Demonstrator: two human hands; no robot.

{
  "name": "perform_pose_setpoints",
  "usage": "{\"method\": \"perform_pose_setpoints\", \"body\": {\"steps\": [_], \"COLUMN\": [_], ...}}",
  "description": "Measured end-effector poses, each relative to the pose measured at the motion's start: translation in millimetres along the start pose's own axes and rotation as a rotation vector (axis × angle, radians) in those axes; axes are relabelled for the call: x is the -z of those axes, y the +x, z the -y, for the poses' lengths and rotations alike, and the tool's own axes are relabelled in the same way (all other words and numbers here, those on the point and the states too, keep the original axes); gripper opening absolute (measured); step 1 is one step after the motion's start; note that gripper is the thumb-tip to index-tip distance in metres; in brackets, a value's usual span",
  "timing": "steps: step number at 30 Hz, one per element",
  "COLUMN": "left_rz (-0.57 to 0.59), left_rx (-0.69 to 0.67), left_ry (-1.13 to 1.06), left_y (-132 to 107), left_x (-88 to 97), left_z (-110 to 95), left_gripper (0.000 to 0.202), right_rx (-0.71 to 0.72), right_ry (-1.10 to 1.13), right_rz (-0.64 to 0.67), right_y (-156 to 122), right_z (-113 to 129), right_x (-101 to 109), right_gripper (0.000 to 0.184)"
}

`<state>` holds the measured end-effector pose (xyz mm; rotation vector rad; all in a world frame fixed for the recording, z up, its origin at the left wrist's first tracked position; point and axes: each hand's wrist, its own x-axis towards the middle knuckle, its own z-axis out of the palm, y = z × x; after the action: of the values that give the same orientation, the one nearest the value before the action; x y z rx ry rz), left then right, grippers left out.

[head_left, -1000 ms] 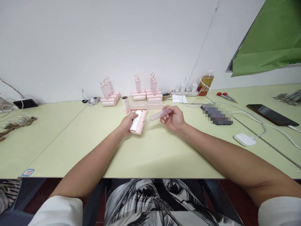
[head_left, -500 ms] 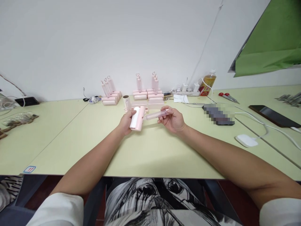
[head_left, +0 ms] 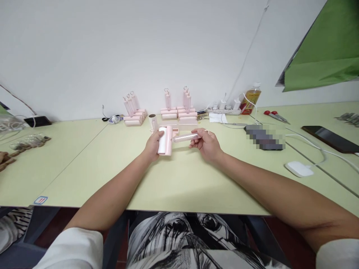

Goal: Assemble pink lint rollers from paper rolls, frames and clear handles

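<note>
My left hand [head_left: 152, 145] grips a pink lint-roller head [head_left: 165, 140] with a white paper roll in it, held on its side just above the pale green table [head_left: 179, 179]. My right hand [head_left: 206, 142] pinches a pale pink handle [head_left: 185, 137] that lies level, its left tip touching the side of the roller head. Both hands are closed on their parts near the table's middle.
Rows of finished pink lint rollers [head_left: 175, 108] stand by the wall, with a cardboard tube [head_left: 152, 121] beside them. A power strip [head_left: 224, 108], bottle [head_left: 251, 98], scissors [head_left: 276, 116], phone [head_left: 332, 138], white charger [head_left: 298, 168] and cables lie right. Small packets [head_left: 26, 142] lie left.
The left hand has turned the roller head more upright on its side. The right hand has brought the handle left until its tip meets the head.
</note>
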<state>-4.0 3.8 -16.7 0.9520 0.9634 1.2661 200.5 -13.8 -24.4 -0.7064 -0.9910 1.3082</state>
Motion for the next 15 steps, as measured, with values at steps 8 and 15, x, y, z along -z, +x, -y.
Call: {"method": "perform_pose_setpoints", "body": {"steps": [8, 15], "left_rz": [0.16, 0.204], "left_rx": [-0.072, 0.019], "left_ry": [0.11, 0.071], "left_y": [-8.7, -12.7], "left_x": [-3.8, -3.7], "left_z": [-1.9, -7.7], "left_gripper": [0.054, 0.054], "right_rx": [0.034, 0.102], "right_ry": [-0.09, -0.264], "right_rz": [0.154, 0.242], "right_y": [-8.6, -8.7], "right_z": [-3.7, -4.8], "right_x": [-3.4, 2.3], "right_gripper": [0.03, 0.032]}}
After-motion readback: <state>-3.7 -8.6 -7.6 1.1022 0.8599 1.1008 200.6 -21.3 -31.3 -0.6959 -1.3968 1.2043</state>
